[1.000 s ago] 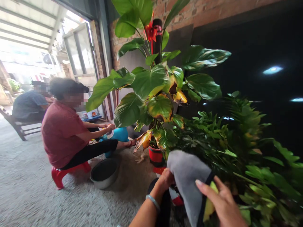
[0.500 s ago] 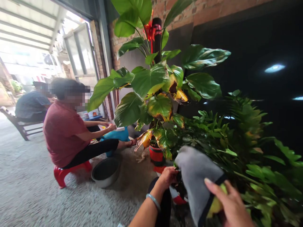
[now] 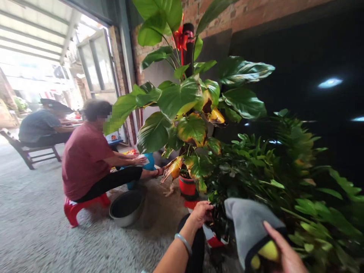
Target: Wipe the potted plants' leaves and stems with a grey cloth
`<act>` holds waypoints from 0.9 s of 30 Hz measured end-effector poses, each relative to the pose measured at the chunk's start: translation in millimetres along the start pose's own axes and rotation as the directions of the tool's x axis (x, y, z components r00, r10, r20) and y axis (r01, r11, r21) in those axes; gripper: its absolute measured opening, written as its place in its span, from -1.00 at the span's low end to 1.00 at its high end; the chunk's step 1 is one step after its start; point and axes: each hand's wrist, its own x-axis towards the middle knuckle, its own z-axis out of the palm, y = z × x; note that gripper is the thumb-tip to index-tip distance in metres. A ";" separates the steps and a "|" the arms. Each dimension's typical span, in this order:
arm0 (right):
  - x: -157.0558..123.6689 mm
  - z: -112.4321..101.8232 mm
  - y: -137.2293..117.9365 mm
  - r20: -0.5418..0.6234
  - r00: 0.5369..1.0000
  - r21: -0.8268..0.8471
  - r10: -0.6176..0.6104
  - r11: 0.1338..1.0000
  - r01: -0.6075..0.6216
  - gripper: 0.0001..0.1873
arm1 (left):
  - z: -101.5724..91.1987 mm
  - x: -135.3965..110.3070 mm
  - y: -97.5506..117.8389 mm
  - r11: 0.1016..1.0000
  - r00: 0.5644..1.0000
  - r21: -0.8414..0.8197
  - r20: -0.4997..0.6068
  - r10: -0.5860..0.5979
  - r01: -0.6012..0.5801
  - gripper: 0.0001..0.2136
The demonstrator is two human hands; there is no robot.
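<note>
My right hand (image 3: pixel 286 252) grips a grey cloth (image 3: pixel 253 223) with a black edge and a yellow-green underside, thumb on top. The cloth hangs from the hand and fans out to the left, over the low plant. My left hand (image 3: pixel 202 212), with a pale bangle at the wrist, is closed at the left side of a low leafy plant (image 3: pixel 222 216). A small bright green leaf (image 3: pixel 212 196) shows just past its fingertips. What the fingers pinch is hidden. Below stands this plant's red and white pot (image 3: pixel 214 237), partly covered by the cloth.
A tall plant (image 3: pixel 182 96) with yellowed lower leaves rises ahead from a red pot (image 3: pixel 187 187). Dense greenery (image 3: pixel 313 204) fills the right. On the left, a person (image 3: pixel 87 155) sits on a red stool (image 3: pixel 76 210) beside a grey basin (image 3: pixel 126 208); another person (image 3: pixel 42 123) sits behind.
My right hand and the cloth have moved down and right, away from my left hand, which stays nearly in place. The person in red has shifted right.
</note>
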 end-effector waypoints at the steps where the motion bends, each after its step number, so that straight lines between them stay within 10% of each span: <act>1: 3.9 1.9 -10.6 -0.077 0.997 0.031 0.018 0.999 -0.016 -0.39 | 0.8 -0.8 0.4 1.000 1.000 0.005 0.004 -0.008 0.008 -0.80; 6: 13.7 10.8 -39.3 -0.190 0.982 0.060 0.012 0.998 -0.001 -0.45 | 3.7 -3.6 1.6 1.000 1.000 0.008 0.017 -0.005 0.005 -0.80; 12: -24.2 21.3 -11.8 0.074 0.909 0.042 0.409 0.910 -0.413 -0.67 | 5.9 -6.7 3.9 1.000 0.999 0.003 -0.031 0.012 -0.012 -0.77; 20: -13.5 52.6 -47.3 0.003 0.971 0.294 0.238 0.928 -0.228 -0.57 | 6.2 -8.8 6.8 1.000 1.000 0.020 -0.001 0.004 -0.004 -0.79; 27: -36.5 56.5 -14.3 0.116 0.839 0.115 0.531 0.832 -0.543 -0.64 | 4.7 -7.9 4.1 1.000 0.999 -0.010 -0.033 0.021 -0.021 -0.79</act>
